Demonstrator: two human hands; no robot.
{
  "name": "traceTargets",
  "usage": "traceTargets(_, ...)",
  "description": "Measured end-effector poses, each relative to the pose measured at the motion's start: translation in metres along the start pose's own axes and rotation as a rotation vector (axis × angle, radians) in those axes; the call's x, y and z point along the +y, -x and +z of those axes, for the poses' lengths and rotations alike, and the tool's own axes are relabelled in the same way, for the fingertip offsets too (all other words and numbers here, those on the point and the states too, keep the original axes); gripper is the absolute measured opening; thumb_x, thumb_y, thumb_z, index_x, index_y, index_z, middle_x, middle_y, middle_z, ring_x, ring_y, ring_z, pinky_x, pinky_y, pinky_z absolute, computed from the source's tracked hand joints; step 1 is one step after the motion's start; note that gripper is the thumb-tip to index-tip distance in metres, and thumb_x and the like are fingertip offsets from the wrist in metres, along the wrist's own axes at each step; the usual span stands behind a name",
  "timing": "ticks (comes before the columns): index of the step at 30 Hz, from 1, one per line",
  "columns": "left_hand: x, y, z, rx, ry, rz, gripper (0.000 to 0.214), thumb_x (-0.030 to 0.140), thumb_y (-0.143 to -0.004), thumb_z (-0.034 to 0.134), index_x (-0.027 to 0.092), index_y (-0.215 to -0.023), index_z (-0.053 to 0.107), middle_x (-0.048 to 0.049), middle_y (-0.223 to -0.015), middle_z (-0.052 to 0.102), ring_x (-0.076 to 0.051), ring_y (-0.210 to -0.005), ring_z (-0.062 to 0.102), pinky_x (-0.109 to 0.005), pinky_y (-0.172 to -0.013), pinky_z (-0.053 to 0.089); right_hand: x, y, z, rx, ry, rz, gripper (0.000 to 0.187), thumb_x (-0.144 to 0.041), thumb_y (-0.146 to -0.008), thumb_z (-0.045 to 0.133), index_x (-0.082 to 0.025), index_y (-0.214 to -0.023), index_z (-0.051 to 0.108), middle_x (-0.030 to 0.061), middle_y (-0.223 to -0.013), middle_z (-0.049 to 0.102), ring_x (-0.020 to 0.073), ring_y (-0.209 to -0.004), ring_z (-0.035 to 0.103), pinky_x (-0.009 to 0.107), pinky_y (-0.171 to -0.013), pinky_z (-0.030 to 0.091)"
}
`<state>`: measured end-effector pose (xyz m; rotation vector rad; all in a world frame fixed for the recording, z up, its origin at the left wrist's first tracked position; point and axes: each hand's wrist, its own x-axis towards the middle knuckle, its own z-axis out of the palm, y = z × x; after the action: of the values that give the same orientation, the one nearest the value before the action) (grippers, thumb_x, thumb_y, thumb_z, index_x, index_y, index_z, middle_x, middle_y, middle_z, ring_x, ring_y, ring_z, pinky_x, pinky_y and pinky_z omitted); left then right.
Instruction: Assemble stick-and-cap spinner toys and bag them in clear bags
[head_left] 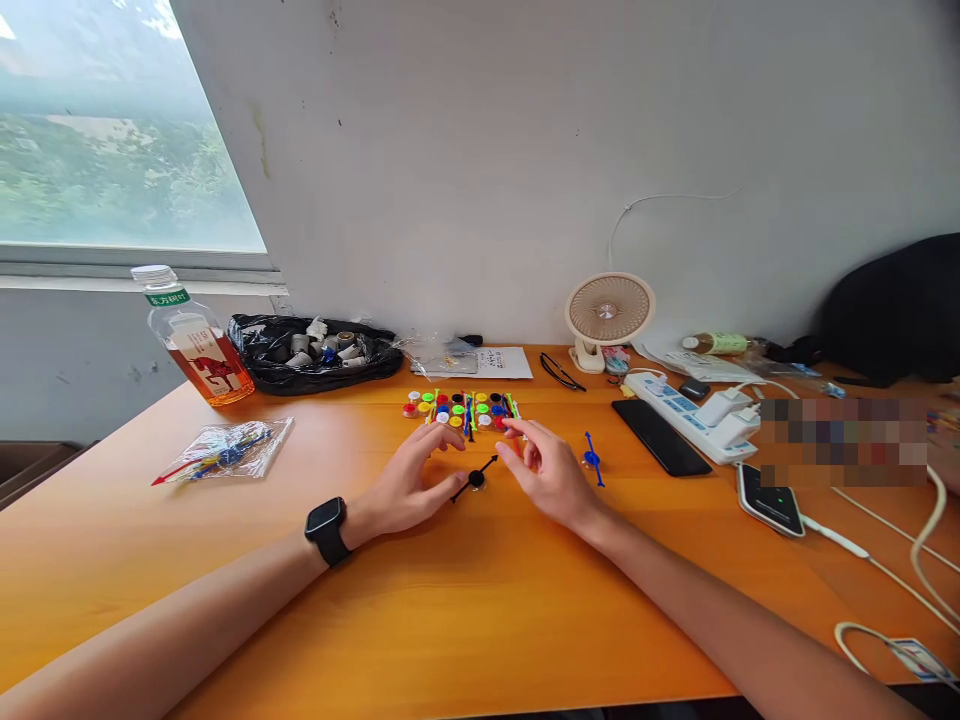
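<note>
Between my two hands, a black arrow spinner point(476, 480) on a small clear base lies on the table. My left hand point(412, 478), wearing a black watch point(327, 530), is open with its thumb tip beside the spinner's tail; whether they touch is unclear. My right hand point(553, 470) is open too, index finger and thumb apart, its index fingertip close to a red round piece point(500, 423). Beyond my fingertips sit rows of small round pieces point(457, 411) in several colours, with coloured arrows point(470, 412) among them. To the right stands a blue arrow spinner point(592, 459).
At left are a clear bag of arrows point(232, 448), a tea bottle point(202, 345) and a black plastic bag point(330, 375). A fan point(609, 312) and glasses point(561, 372) lie behind. On the right are a black phone point(660, 437), power strip point(679, 412) and cables point(930, 525).
</note>
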<state>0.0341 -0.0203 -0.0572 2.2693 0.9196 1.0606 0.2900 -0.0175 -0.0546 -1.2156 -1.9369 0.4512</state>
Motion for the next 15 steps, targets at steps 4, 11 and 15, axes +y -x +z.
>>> traceTargets(4,-0.003,-0.002,-0.003,0.1,-0.009,-0.075,0.015,0.028,-0.102,0.057,0.023,-0.115,0.062,-0.0072,-0.117,0.068,-0.024,-0.108,0.06,-0.039,-0.099,0.05,-0.004,0.0,-0.003,-0.104,-0.073,0.067,0.049,-0.047,-0.104,0.057,-0.018,-0.144,0.063,0.0065,-0.098,0.075,0.0133,-0.058,0.054,0.031,-0.061,0.047)
traceTargets(11,-0.004,0.0,0.001,-0.055,-0.143,0.099,0.039,0.01,-0.096,0.052,0.027,-0.129,0.064,-0.0062,-0.141,0.065,-0.027,-0.131,0.054,-0.048,-0.117,0.044,0.002,0.002,0.001,-0.13,-0.032,0.043,0.032,-0.043,-0.102,0.061,-0.022,-0.125,0.069,0.0061,-0.109,0.076,0.0116,-0.056,0.052,0.03,-0.058,0.046)
traceTargets(15,-0.001,0.0,0.005,-0.183,-0.281,0.168,0.038,0.017,-0.1,0.056,0.031,-0.134,0.067,-0.0034,-0.145,0.066,-0.03,-0.133,0.05,-0.053,-0.118,0.042,0.006,0.001,0.005,-0.176,-0.046,0.019,0.023,-0.041,-0.102,0.062,-0.023,-0.108,0.073,0.0032,-0.099,0.077,0.012,-0.056,0.051,0.029,-0.056,0.044)
